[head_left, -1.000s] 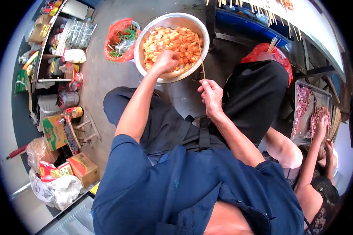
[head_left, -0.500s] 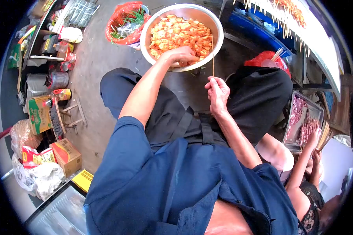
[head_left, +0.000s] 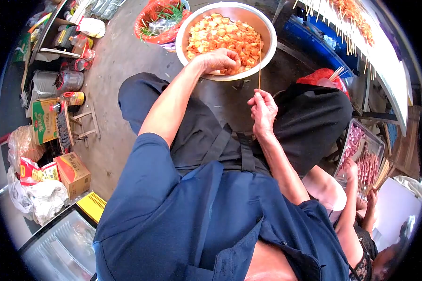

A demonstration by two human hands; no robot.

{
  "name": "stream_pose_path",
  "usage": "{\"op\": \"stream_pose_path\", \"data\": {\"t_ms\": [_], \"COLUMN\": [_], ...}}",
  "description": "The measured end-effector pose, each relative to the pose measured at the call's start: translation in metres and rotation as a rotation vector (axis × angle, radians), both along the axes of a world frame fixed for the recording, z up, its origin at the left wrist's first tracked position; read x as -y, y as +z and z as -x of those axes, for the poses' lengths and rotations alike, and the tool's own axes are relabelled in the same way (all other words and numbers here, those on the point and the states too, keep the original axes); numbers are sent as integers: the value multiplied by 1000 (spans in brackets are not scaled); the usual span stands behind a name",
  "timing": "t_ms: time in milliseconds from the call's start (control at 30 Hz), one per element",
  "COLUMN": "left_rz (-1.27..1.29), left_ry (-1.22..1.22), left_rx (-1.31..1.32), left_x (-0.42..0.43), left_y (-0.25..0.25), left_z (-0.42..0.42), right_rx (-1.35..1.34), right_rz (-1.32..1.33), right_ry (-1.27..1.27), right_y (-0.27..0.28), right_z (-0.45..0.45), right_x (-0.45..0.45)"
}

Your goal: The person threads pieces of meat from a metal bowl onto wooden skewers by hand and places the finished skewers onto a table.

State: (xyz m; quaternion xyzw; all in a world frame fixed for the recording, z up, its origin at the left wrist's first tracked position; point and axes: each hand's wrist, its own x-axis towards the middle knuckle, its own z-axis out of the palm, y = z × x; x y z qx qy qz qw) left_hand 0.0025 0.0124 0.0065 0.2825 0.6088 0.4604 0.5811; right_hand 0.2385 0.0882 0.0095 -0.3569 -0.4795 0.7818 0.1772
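Note:
A wide metal bowl (head_left: pixel 270 44) full of orange-coated meat chunks (head_left: pixel 220 35) stands on the floor in front of my knees. My left hand (head_left: pixel 222 61) is over the near side of the chunks, its fingers curled together; whatever they pinch is hidden. Between the thumb and fingers of my right hand (head_left: pixel 264 108) is the lower end of a thin wooden skewer (head_left: pixel 259 78). This skewer points upright, away from me, across the bowl's right rim, and no chunk can be made out on it.
Left of the bowl is a red-bagged bucket (head_left: pixel 160 35) with greens. Skewers lie on a white table (head_left: pixel 384 61) at upper right. A co-worker's hand (head_left: pixel 349 169) is at a meat tray (head_left: pixel 356 124). Boxes (head_left: pixel 72 174) and a wooden stool (head_left: pixel 86 122) stand left.
My view has shifted slightly, moving the bowl right and up. My left hand's fingers have come up from among the chunks. The co-worker's hand has moved left over the tray.

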Motion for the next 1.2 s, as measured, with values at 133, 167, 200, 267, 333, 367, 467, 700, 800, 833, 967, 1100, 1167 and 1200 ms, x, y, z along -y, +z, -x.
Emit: {"op": "stream_pose_path", "data": {"t_ms": [133, 167, 200, 267, 333, 367, 467, 700, 800, 833, 967, 1100, 1167, 1200], "left_rz": [-1, -6, -12, -109, -120, -150, -136, -305, -349, -377, -396, -442, -469, -496], "left_ry": [425, 523, 521, 656, 687, 667, 644, 751, 824, 846, 881, 922, 899, 877], "left_rx": [233, 320, 317, 315, 350, 336, 307, 371, 421, 418, 429, 497, 480, 462], "left_x": [-3, -5, -7, -8, -11, -11, -9, -12, -14, -15, -17, -19, -20, -19], "left_y": [9, 7, 5, 3, 3, 6, 10, 15, 11, 11, 10, 9, 4, 2], "left_z": [-9, -7, -5, -2, 1, 0, -3, -1, -2, -1, -2, -2, 2, 3], "right_rx": [11, 6, 7, 5, 12, 36, 69, 83, 88, 95, 105, 119, 128, 122], "right_rz": [-19, 2, 3, 9, -7, -41, -82, -116, -119, -124, -137, -125, -122, -120], "right_ry": [60, 76, 89, 132, 145, 162, 180, 206, 213, 221, 223, 237, 243, 241], "right_y": [2, 2, 0, -1, 1, 1, 1, 4, 4, 4, 2, 4, 5, 4], "right_z": [-2, -2, -2, -3, -3, -2, -2, -2, -3, -2, -2, -1, -1, -1], "right_x": [2, 2, 2, 3, 4, 4, 6, 6, 7, 6, 6, 6, 5, 6]}}
